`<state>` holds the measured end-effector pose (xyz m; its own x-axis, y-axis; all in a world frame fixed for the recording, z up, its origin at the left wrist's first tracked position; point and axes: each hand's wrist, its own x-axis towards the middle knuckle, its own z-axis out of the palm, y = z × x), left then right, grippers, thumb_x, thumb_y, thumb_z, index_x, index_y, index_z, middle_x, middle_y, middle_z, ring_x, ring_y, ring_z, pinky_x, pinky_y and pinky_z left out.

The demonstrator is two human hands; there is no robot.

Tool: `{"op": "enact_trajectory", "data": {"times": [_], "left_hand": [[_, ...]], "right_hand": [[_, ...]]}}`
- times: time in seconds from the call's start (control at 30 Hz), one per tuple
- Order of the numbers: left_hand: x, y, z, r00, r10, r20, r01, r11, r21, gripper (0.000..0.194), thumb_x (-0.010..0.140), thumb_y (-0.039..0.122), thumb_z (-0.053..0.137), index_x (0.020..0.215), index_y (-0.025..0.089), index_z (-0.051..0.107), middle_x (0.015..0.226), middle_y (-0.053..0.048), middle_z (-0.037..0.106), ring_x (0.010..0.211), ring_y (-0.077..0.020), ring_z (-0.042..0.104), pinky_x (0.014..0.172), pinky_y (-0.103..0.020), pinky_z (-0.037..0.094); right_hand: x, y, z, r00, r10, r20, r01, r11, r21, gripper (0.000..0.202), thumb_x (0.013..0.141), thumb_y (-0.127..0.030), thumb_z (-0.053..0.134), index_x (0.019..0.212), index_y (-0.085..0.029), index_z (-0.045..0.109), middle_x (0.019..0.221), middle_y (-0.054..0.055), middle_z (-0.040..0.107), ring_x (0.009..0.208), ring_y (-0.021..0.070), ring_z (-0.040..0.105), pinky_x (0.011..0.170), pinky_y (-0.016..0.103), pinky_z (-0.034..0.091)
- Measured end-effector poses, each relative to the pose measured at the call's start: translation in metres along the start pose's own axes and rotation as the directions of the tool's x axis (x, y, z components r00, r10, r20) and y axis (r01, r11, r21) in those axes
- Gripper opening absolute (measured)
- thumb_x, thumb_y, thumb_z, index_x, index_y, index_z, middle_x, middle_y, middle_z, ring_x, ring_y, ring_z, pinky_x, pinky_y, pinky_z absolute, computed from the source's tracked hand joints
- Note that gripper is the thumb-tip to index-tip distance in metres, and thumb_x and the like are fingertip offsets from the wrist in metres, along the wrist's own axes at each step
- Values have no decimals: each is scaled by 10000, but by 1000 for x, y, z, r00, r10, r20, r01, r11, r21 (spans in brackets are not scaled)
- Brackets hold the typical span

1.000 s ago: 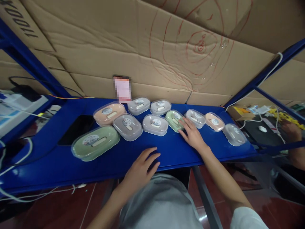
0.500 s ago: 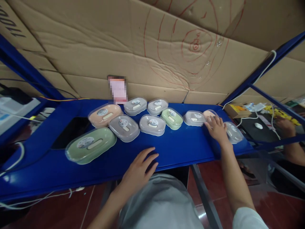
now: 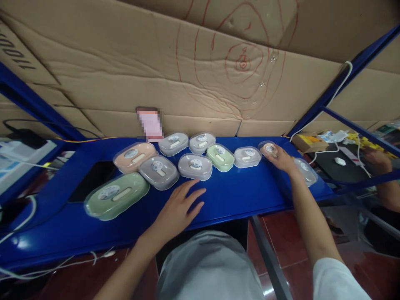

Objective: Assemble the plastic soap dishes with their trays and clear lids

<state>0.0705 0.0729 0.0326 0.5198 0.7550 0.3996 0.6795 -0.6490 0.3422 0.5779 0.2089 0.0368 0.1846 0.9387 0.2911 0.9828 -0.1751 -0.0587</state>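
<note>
My right hand (image 3: 281, 159) is at the right end of a peach lidded plastic box (image 3: 268, 146), its fingers bent around that end and partly hiding it. A grey lidded box (image 3: 248, 157) stands just left of it, and another grey one (image 3: 306, 173) lies beyond my right wrist, partly covered. My left hand (image 3: 179, 204) hovers low over the table with fingers apart, holding nothing. Its fingertips come close to a grey box (image 3: 195, 166). A small green box (image 3: 220, 158) is at mid-table. Each box has a clear cover and a round sticker.
On the left stand a large green box (image 3: 117, 196), a peach box (image 3: 135, 156) and several grey ones. A black flat panel (image 3: 92, 181) lies behind them on the blue table (image 3: 237, 191). Cardboard (image 3: 125, 75) walls the back. At right, another person's hand (image 3: 378, 160) is near yellow items.
My right hand's fingers have drawn in around the right end of the peach box, which has shifted slightly away from me. My left hand has moved forward toward the grey boxes.
</note>
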Motion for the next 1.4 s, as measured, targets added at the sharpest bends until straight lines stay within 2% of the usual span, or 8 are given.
{"op": "enact_trajectory", "data": {"times": [0.37, 0.47, 0.57, 0.8, 0.93, 1.07, 1.17, 1.4], "left_hand": [[105, -36, 1, 995, 46, 93, -74, 945, 319, 418, 987, 191, 603, 1400, 229, 648, 1509, -159, 597, 1371, -344, 579, 1191, -538, 416], [109, -44, 10, 999, 9, 40, -21, 947, 320, 423, 1023, 218, 573, 1443, 203, 622, 1525, -181, 581, 1409, -357, 549, 1203, -543, 390], [109, -50, 16, 1000, -20, -7, 21, 952, 304, 468, 1035, 224, 568, 1501, 181, 575, 1547, -199, 557, 1444, -367, 515, 1229, -552, 343], [100, -46, 21, 998, -8, -60, 20, 980, 197, 435, 991, 370, 715, 1403, 241, 663, 1412, -123, 665, 1319, -330, 587, 1100, -482, 428], [106, -41, 25, 988, -53, -148, 75, 986, 151, 419, 1041, 437, 647, 1423, 265, 639, 1410, -107, 660, 1305, -296, 595, 1063, -462, 432], [112, -40, 22, 973, -89, -212, 126, 977, 169, 377, 1096, 363, 527, 1421, 200, 628, 1464, -183, 611, 1332, -345, 572, 1074, -528, 394], [106, -37, 18, 992, 4, -122, 20, 981, 194, 268, 1087, 330, 534, 1226, 215, 732, 1301, -141, 702, 1207, -311, 641, 1039, -478, 428], [88, -35, 23, 993, 118, 31, -121, 981, 151, 273, 1031, 346, 656, 1260, 218, 729, 1301, -89, 758, 1189, -284, 678, 1055, -441, 454]], "right_hand": [[22, -48, -11, 974, 51, -219, 53, 894, 445, 642, 947, -517, 582, 1484, -179, 485, 1421, 199, 640, 965, 286, 733, 880, 485, 601], [-16, -79, -34, 930, 14, -367, 174, 862, 476, 524, 1010, -376, 508, 1511, -236, 445, 1602, 184, 482, 1096, 281, 715, 961, 506, 584], [-84, -118, -47, 827, -283, -486, 495, 777, 389, 471, 1025, -224, 550, 1488, -301, 512, 1660, 128, 444, 1467, 334, 524, 1125, 534, 496], [-189, -159, -32, 686, -702, -191, 718, 613, 329, 588, 1043, -28, 431, 1556, -307, 506, 1391, 95, 718, 1264, 232, 687, 1059, 456, 468], [-158, -163, -39, 681, -728, -78, 683, 595, 424, 445, 1111, -289, 510, 1556, -319, 519, 1526, 92, 643, 1439, 280, 575, 1178, 524, 384], [-86, -181, -45, 768, -638, -47, 596, 686, 417, 452, 1138, -397, 424, 1570, -301, 516, 1600, 99, 570, 1505, 283, 499, 1221, 531, 369], [-32, -195, -39, 784, -620, 31, 574, 743, 346, 647, 990, -554, 693, 1545, -250, 558, 1604, 165, 549, 1482, 393, 503, 1188, 612, 399], [12, -176, -32, 847, -528, -58, 513, 786, 345, 461, 1124, -394, 412, 1525, -231, 571, 1504, 112, 655, 1389, 303, 602, 1150, 487, 455]]}}
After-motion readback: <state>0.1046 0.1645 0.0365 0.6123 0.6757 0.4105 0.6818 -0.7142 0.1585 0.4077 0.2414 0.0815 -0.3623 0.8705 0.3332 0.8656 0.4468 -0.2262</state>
